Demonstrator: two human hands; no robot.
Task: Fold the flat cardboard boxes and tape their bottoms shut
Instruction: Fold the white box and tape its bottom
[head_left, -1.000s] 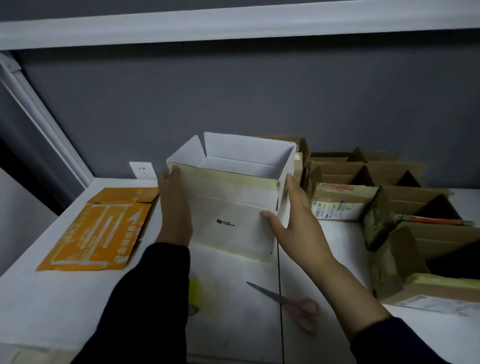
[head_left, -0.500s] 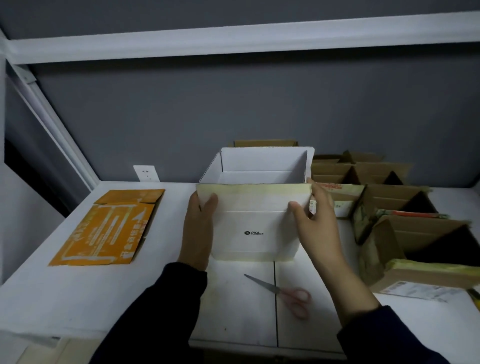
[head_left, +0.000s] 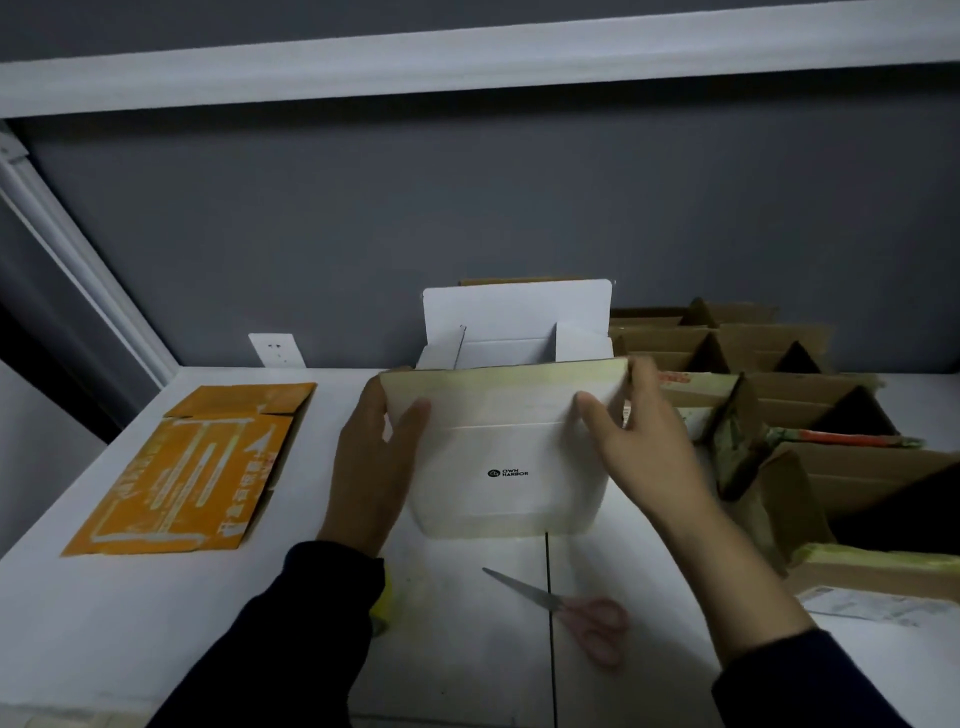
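Since the frame half a second back, both hands have slid up from the sides of the white box to its near top edge, and the inner side flaps now stand upright inside it. Left hand wraps the near left corner, thumb laid over the front face and fingers hidden behind the side wall; its grip is closed around the cardboard. Right hand pinches the near right corner of the front flap, thumb on the front and fingers curled over the top edge. That box stands open-topped in the middle of the white tabletop, its printed logo facing the camera and its rear flap raised against the grey wall.

To the left, well apart from the box, an orange flattened carton lies flat. On the right, a cluster of brown cardboard boxes crowds close against the white box's right side, just beside the right hand's knuckles. Near the camera, pink-handled scissors lie on the tabletop between the two forearms, blades pointing left and far. A yellowish tape roll peeks out from under the dark left sleeve, mostly hidden. A white wall socket sits at the far edge, left of the box.
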